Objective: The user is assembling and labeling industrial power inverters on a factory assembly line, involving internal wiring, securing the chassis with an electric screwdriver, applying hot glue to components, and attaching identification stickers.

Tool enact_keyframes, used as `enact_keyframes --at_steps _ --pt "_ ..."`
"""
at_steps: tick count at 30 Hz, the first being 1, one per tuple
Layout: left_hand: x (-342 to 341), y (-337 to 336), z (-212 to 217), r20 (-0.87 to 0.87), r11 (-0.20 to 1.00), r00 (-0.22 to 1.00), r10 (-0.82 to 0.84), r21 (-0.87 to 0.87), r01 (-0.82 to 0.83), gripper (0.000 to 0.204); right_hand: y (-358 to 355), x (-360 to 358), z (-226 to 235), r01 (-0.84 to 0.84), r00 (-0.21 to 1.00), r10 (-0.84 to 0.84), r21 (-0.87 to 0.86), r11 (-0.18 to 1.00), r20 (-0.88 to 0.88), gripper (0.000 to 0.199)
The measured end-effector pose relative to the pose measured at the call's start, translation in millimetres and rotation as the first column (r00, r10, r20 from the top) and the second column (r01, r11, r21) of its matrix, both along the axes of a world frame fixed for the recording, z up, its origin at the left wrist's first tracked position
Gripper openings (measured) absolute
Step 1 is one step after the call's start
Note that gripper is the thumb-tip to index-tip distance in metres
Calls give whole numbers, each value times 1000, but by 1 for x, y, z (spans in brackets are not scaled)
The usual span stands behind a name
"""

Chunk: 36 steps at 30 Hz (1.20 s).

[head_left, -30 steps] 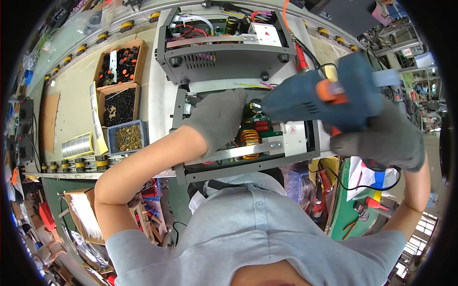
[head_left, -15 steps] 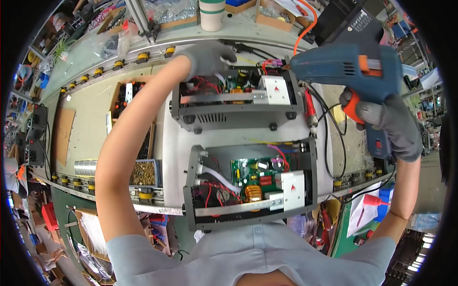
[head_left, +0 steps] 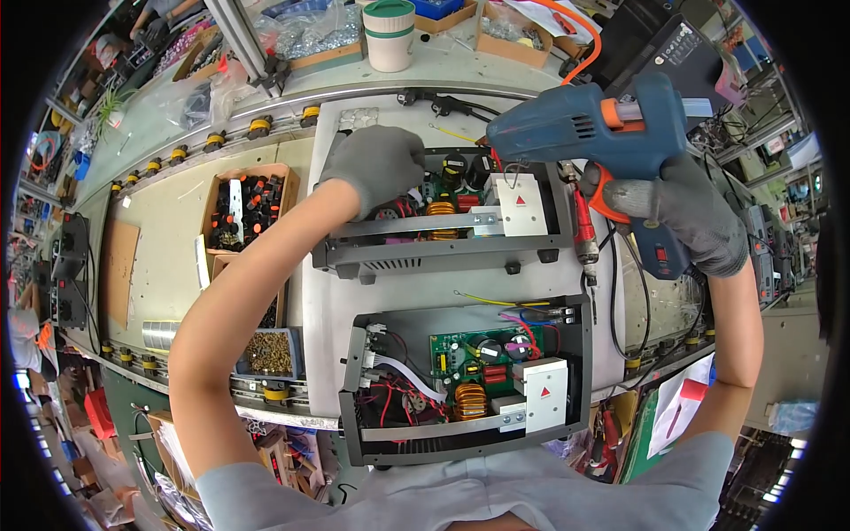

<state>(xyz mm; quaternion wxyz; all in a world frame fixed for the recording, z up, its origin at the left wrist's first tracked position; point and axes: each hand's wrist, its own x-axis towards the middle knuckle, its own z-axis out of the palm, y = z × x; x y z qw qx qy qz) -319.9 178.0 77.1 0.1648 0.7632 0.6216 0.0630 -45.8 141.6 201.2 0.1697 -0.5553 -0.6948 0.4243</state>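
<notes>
Blue glue gun [head_left: 589, 133], orange trigger, upper right of frame: right hand [head_left: 677, 212] fingers wrapped around its grip. Left hand [head_left: 376, 164], fingers curled together, rests on the upper open chassis [head_left: 443, 252].

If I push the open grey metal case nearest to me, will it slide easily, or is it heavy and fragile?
The nearer open case probably feels heavy for its size: a metal frame and copper coils fill it. It would likely slide flat rather than tip, being low and wide. The exposed green board and loose wires look easy to snag.
</notes>
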Motion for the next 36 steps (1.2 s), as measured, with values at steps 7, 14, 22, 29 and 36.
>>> enact_keyframes --at_steps 7,14,22,29,36 --pt "12 11 -21 -64 991 990 -123 -66 119 19 8 -8 -1 -137 979 116 116 984 167 40" --pt "12 -2 -25 -145 996 986 -87 -37 82 20 18 -26 -3 -290 935 259 98 952 243 38" --pt "13 -2 -23 -117 997 991 -62 -54 56 19 26 -58 -5 -332 695 291 -65 941 657 41" --pt "11 2 -30 -115 998 992 -55 -31 52 19 28 -68 -2 -345 722 249 24 938 646 46" --pt "11 -2 -28 -117 998 991 -64 -26 61 19 25 -78 -2 -405 669 271 34 913 692 43"
